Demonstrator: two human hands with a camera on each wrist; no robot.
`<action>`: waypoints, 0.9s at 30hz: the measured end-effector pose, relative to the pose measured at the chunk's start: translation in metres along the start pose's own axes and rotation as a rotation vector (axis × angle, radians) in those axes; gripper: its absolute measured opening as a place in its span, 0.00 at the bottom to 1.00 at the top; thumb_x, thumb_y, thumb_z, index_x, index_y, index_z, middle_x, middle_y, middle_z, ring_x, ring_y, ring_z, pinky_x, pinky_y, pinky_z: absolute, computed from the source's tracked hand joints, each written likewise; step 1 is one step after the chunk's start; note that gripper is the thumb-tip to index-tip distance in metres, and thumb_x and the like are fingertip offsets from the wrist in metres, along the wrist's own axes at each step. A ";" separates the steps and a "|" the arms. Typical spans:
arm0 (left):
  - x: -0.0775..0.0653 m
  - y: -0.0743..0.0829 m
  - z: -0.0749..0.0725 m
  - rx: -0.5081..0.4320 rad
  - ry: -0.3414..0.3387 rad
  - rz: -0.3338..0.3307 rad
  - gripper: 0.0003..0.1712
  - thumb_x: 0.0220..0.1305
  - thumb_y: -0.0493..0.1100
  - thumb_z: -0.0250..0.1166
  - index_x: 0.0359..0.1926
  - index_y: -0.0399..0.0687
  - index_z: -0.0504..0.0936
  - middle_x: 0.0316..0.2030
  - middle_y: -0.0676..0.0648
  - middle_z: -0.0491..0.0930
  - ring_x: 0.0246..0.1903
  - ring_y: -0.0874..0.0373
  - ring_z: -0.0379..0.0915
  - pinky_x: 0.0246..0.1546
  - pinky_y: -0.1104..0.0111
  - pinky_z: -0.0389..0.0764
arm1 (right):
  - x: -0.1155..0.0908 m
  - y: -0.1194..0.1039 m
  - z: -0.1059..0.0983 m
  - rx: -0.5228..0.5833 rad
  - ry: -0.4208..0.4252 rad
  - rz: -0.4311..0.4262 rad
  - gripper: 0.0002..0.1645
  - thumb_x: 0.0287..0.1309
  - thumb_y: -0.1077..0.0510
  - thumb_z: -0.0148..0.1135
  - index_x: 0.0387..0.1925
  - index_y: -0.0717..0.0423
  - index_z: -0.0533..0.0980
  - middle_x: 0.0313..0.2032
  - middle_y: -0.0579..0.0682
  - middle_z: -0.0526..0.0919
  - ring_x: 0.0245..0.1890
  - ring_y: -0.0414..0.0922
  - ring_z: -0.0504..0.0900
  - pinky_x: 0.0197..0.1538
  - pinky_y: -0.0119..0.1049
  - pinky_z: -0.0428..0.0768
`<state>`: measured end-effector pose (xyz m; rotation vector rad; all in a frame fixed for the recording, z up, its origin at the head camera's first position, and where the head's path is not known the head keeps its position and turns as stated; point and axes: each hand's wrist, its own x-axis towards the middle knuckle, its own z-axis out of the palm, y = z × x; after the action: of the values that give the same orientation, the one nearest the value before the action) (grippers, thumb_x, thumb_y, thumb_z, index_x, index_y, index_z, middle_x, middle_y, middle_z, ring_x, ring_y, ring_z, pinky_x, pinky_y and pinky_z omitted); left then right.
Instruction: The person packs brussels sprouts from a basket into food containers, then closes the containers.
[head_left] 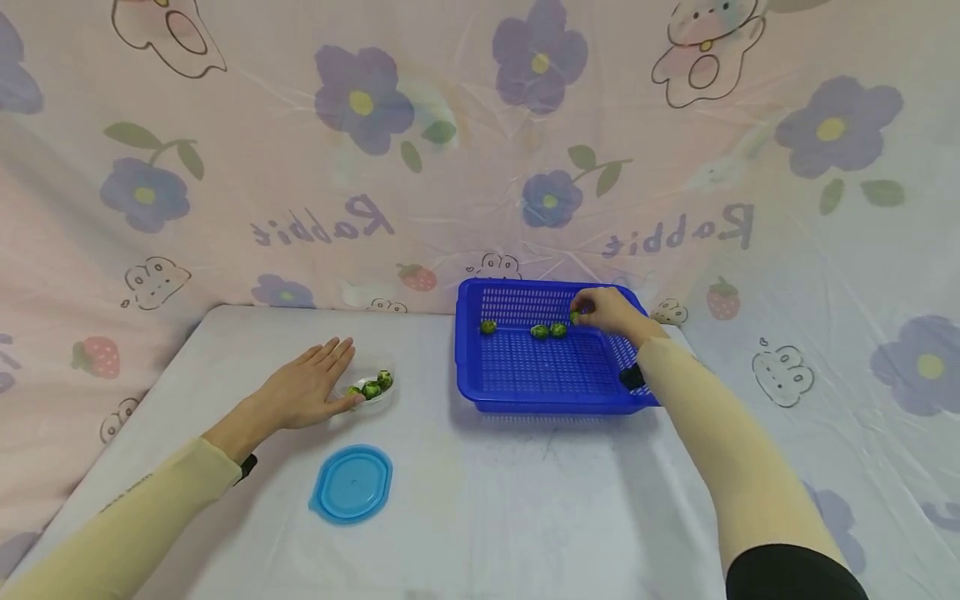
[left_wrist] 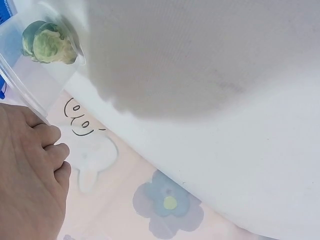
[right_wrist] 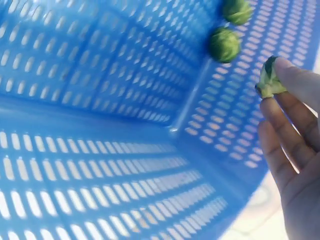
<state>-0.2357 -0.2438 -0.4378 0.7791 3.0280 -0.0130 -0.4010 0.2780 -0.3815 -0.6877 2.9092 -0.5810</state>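
Observation:
My right hand (head_left: 611, 310) pinches a Brussels sprout (right_wrist: 270, 79) between thumb and fingers, inside the back right part of a blue plastic basket (head_left: 467, 367). Two more sprouts (head_left: 549, 331) lie close together in the basket near that hand, and another sprout (head_left: 488, 327) sits toward its left side. On the left, a small clear container (head_left: 381, 398) holds a few sprouts (head_left: 372, 389). Beside it lies my left hand (head_left: 306, 390), fingers extended and thumb at the container's near rim. In the left wrist view, that hand touches the clear wall.
A light blue lid (head_left: 352, 483) lies flat on the white-covered table (head_left: 480, 500), in front of the clear container. Behind the table hangs a patterned cloth (head_left: 450, 167) with flowers and rabbits. The basket stands near the table's back edge.

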 end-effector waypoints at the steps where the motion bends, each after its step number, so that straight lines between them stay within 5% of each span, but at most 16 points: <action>1: 0.000 0.000 0.000 -0.002 0.000 0.000 0.53 0.76 0.69 0.51 0.78 0.27 0.56 0.79 0.31 0.52 0.78 0.34 0.48 0.78 0.44 0.54 | 0.000 -0.004 -0.002 0.002 0.000 -0.010 0.13 0.66 0.64 0.69 0.50 0.65 0.81 0.48 0.62 0.87 0.51 0.61 0.83 0.57 0.57 0.80; 12: 0.000 0.001 0.000 -0.010 0.015 0.011 0.53 0.76 0.69 0.51 0.77 0.26 0.57 0.79 0.30 0.53 0.78 0.33 0.49 0.77 0.43 0.55 | 0.003 -0.049 -0.013 0.036 0.039 -0.141 0.13 0.69 0.62 0.67 0.52 0.64 0.81 0.48 0.59 0.86 0.50 0.56 0.84 0.58 0.53 0.82; 27: -0.001 0.000 -0.002 -0.014 0.007 0.008 0.53 0.76 0.69 0.52 0.78 0.27 0.56 0.79 0.30 0.52 0.78 0.33 0.48 0.77 0.43 0.54 | -0.001 -0.130 0.004 0.051 -0.021 -0.347 0.15 0.69 0.64 0.67 0.55 0.64 0.81 0.49 0.56 0.86 0.50 0.51 0.85 0.56 0.47 0.84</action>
<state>-0.2351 -0.2446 -0.4355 0.7918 3.0283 0.0118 -0.3462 0.1698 -0.3350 -1.1943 2.7598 -0.6718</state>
